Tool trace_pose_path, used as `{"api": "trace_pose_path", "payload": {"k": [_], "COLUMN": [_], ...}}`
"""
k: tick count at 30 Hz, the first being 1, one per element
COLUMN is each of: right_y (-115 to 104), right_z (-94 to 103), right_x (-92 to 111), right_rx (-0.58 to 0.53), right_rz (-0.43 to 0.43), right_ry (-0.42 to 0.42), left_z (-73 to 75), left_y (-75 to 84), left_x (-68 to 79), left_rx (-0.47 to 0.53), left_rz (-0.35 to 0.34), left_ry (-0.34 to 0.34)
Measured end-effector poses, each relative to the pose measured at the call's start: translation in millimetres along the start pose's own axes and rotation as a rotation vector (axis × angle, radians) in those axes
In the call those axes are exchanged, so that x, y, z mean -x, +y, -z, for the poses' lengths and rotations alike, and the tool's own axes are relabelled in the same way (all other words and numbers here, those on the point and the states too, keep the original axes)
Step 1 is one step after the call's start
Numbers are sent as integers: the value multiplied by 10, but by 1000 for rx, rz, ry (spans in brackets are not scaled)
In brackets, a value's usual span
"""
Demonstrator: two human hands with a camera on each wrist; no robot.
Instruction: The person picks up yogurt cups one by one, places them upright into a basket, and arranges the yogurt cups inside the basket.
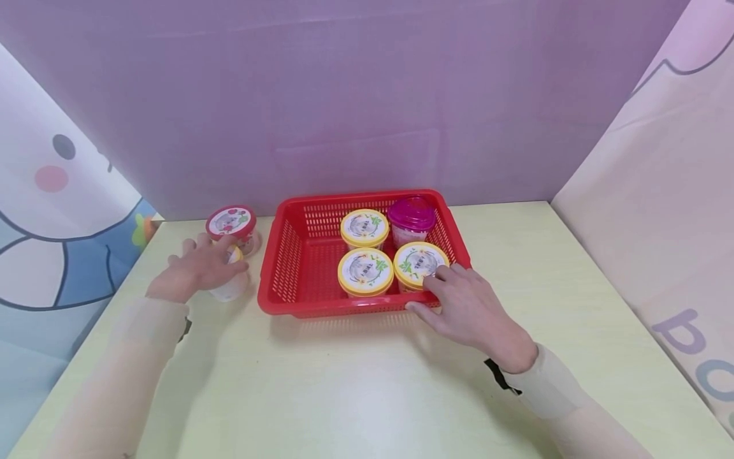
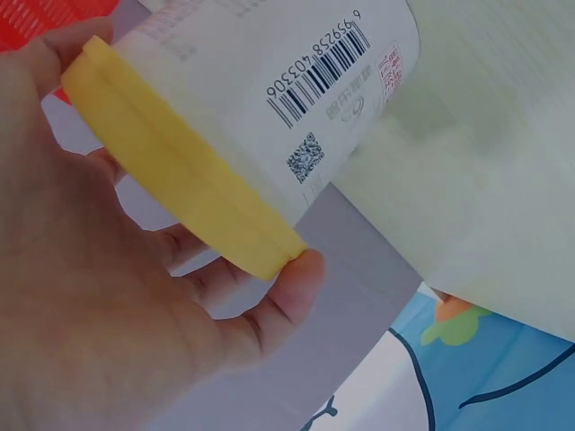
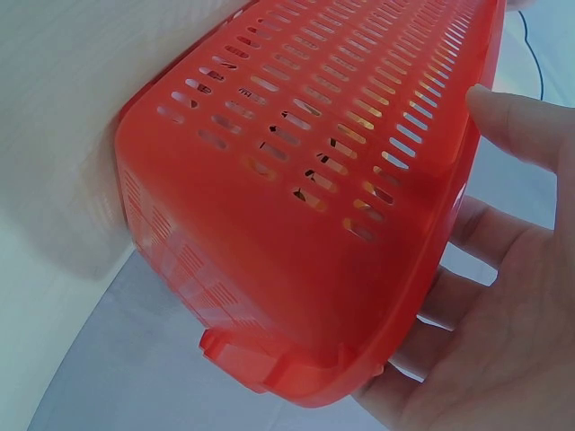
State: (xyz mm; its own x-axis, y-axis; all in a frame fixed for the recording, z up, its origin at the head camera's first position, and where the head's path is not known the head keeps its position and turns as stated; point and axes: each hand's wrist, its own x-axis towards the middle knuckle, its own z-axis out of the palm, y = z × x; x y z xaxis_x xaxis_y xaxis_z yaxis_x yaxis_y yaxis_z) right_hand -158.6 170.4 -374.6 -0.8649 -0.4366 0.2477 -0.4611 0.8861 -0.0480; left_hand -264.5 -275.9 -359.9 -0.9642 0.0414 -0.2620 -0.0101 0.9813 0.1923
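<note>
At the left of the table, my left hand (image 1: 196,268) grips a white paper cup (image 1: 230,291) by its yellow lid. A barcode and square code show on that cup (image 2: 305,99) in the left wrist view, with fingertips at the lid's edge (image 2: 180,175). Just behind it stands a cup with a red lid (image 1: 232,222). My right hand (image 1: 467,307) holds the rim of the red plastic basket (image 1: 321,308) at its front right corner, thumb outside and fingers over the edge. In the right wrist view, the basket's slotted side (image 3: 269,233) fills much of the picture.
Inside the basket sit three yellow-lidded cups, one at the back (image 1: 364,228), one in front (image 1: 365,272) and one at front right (image 1: 420,262). A magenta-lidded cup (image 1: 412,214) is at the back right. A purple cloth (image 1: 355,115) hangs behind the pale table (image 1: 344,389).
</note>
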Motion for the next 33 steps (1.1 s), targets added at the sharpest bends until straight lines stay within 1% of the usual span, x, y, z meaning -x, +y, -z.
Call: {"api": "trace_pose_path", "payload": {"k": [7, 11, 19, 23, 27, 33], "right_y": [-6, -3, 2, 2, 0, 2], "right_z": [-2, -6, -13, -17, -16, -10], "right_x": [-5, -3, -2, -4, -6, -2], "right_rx": [-2, -2, -7, -7, -4, -5], "right_rz": [1, -1, -2, -1, 0, 0], "right_ry": [0, -1, -1, 1, 0, 1], "left_z": [-17, 3, 75, 107, 166, 278], "left_y": [15, 46, 141, 193, 246, 316], "left_x": [-14, -11, 6, 15, 36, 61], "left_rx": [-5, -16, -37, -34, -29, -33], "left_rz": [-19, -30, -49, -50, -54, -79], "left_ry": [15, 32, 74, 112, 137, 151]}}
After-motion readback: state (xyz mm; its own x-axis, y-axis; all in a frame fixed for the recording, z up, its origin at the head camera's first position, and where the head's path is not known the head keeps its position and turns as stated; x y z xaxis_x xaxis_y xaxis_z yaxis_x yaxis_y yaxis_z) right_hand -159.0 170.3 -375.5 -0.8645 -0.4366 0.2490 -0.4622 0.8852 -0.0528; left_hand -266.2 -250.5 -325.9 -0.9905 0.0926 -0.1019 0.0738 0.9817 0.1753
